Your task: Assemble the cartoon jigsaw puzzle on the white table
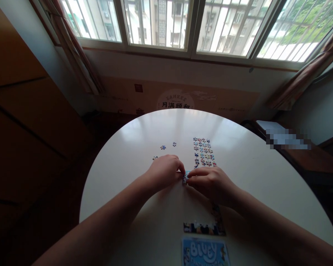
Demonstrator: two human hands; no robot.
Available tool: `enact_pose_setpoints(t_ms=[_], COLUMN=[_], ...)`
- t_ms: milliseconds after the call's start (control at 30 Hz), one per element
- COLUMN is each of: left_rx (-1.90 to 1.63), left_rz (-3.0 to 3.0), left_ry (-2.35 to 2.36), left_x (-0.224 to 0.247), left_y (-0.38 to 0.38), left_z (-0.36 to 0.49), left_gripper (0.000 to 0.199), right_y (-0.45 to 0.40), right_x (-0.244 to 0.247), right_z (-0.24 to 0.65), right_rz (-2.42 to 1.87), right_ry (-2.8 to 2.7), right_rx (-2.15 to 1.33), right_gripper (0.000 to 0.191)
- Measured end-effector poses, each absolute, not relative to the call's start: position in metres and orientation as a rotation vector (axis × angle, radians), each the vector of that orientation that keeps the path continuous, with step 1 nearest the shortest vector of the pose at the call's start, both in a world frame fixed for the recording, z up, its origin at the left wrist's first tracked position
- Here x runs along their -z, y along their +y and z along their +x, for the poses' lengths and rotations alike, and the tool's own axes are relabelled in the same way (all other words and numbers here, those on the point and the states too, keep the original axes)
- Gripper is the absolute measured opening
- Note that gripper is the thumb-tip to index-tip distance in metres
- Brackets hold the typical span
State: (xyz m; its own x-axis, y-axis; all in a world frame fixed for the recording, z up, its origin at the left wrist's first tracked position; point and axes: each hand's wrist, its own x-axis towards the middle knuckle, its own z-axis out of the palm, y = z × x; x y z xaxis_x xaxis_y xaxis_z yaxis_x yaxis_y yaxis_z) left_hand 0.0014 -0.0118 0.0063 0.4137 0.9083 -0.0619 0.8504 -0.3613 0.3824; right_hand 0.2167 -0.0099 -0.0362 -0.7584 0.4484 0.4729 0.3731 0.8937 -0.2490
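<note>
Both hands meet over the white table (113, 166), at a small joined patch of light blue puzzle pieces (185, 177). My left hand (166, 168) has its fingertips pressed together at the patch's upper left edge; whatever they pinch is too small to name. From the other side, my right hand (209, 181) rests its fingers on the patch, slightly apart. Rows of loose puzzle pieces (204, 151) lie just beyond it. A joined strip of puzzle (202, 228) forms a corner nearer me, partly under my right forearm's shadow.
A blue Bluey box or card (205, 253) lies at the near edge of view. A few single pieces (163, 147) are scattered beyond my left hand. Behind the round table stand a printed cardboard panel (211, 101) and windows; a brown bench (316, 157) is at the right.
</note>
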Motion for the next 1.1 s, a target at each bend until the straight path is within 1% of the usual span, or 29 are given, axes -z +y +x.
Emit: enact_pose_setpoints(t_ms=[500, 700, 967, 1100], left_rx=[-0.195, -0.197, -0.194, -0.198], left_rz=[2.319, 2.338, 2.335, 2.329], left_ry=[1.496, 1.522, 1.549, 1.541], left_x=[-0.0113, -0.0083, -0.0061, -0.0066], left_y=[-0.0142, -0.0144, -0.0146, -0.0152], left_z=[-0.0001, 0.0013, 0.0042, 0.0038], left_gripper=[0.018, 0.018, 0.017, 0.015], right_y=[-0.0081, -0.0079, -0.0094, -0.0085], right_x=[0.039, 0.038, 0.0341, 0.0298], right_z=[0.2159, 0.2165, 0.2166, 0.2191], right_rz=[-0.658, -0.719, -0.749, -0.7], right_ry=[-2.581, -2.611, -2.621, -2.637], right_rx=[-0.246, -0.197, -0.288, -0.309], right_gripper=[0.019, 0.018, 0.026, 0.026])
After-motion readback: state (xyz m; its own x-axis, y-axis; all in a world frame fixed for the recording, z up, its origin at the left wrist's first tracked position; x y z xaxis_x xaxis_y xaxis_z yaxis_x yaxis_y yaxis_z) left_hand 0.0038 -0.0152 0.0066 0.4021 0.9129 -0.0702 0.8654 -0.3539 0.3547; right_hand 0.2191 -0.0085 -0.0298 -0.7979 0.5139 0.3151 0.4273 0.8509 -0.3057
